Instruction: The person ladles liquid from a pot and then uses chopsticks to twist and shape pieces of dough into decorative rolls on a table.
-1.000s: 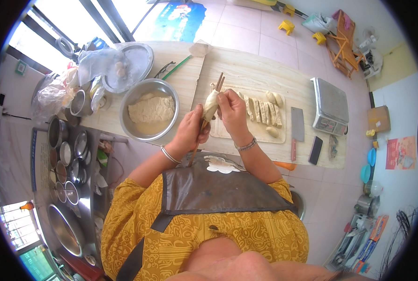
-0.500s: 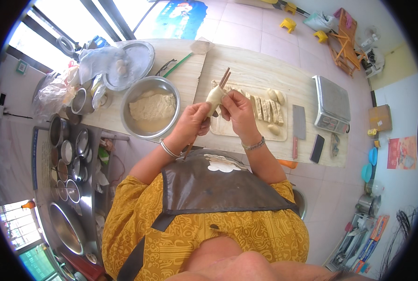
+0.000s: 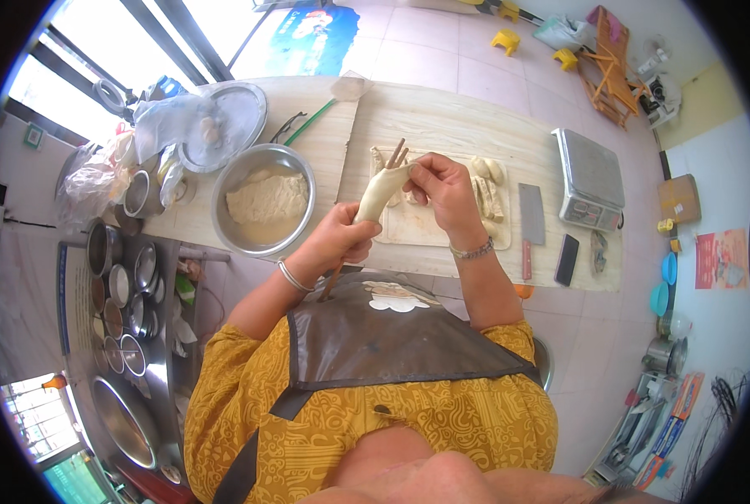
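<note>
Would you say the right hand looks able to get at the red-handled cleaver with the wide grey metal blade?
Probably yes, once free: the right hand pinches the pale, stretched dough and would likely have to let go first, but nothing covers the cleaver, lying right of the pale cutting board.

The left hand [image 3: 341, 237] and right hand [image 3: 440, 186] are holding smooth, pale dough [image 3: 380, 194] around thin brown wooden sticks [image 3: 397, 154].
The left is gripping its lower end; the right is pinching its upper edge beside the stick tips. A round, silver metal bowl [image 3: 261, 158] is standing on the light wood-grain bench [image 3: 459, 126], left of a cream rectangular cutting board [image 3: 434, 230].
</note>
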Action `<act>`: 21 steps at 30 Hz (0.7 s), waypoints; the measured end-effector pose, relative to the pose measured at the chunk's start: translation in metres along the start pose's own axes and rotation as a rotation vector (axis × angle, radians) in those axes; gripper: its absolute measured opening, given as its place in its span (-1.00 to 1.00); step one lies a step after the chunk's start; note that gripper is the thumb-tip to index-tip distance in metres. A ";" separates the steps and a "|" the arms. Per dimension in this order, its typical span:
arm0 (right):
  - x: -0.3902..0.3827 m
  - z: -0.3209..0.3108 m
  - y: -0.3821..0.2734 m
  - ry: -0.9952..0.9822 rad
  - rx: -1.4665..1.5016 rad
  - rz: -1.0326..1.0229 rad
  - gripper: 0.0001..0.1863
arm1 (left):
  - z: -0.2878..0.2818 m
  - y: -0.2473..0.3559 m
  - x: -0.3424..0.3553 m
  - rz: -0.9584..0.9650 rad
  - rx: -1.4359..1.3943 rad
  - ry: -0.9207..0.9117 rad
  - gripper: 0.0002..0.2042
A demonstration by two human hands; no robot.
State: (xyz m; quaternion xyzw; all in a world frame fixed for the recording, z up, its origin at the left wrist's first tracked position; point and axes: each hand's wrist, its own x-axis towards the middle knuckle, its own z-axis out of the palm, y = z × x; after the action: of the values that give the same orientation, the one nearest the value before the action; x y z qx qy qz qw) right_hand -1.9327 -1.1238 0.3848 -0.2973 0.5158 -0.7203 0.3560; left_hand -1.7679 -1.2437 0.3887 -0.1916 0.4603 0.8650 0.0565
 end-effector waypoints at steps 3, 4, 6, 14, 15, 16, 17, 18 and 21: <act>0.009 -0.005 0.030 -0.057 0.403 0.118 -0.88 | -0.001 0.003 -0.006 -0.069 -0.179 -0.133 -0.89; 0.008 -0.005 0.036 -0.108 0.527 0.168 -0.87 | -0.003 0.001 -0.007 -0.099 -0.258 -0.179 -0.90; 0.007 0.017 0.038 -0.107 0.599 0.143 -0.86 | -0.008 -0.006 -0.007 -0.151 -0.428 -0.300 -0.91; -0.004 0.045 0.021 -0.195 0.832 0.144 -0.86 | -0.014 -0.024 -0.001 -0.197 -0.723 -0.665 -0.71; -0.003 0.044 0.018 -0.160 0.755 0.080 -0.87 | -0.005 -0.015 -0.003 -0.054 -0.458 -0.434 -0.70; -0.002 0.042 0.015 -0.126 0.678 0.018 -0.87 | 0.008 -0.006 -0.006 0.086 -0.193 -0.201 -0.69; 0.000 0.040 0.011 -0.095 0.602 -0.047 -0.88 | 0.016 0.001 -0.007 0.226 0.074 0.037 -0.68; 0.004 0.038 0.011 -0.101 0.591 -0.110 -0.88 | 0.003 -0.001 -0.004 0.330 0.521 0.200 -0.66; 0.012 0.040 0.012 -0.010 0.530 -0.106 -0.88 | 0.009 0.014 -0.016 0.467 0.649 0.189 -0.74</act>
State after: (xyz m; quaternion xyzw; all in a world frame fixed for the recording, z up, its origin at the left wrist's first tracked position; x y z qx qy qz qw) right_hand -1.9058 -1.1573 0.3859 -0.2239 0.2913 -0.8463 0.3857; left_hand -1.7598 -1.2430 0.4106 -0.1329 0.7436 0.6430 -0.1264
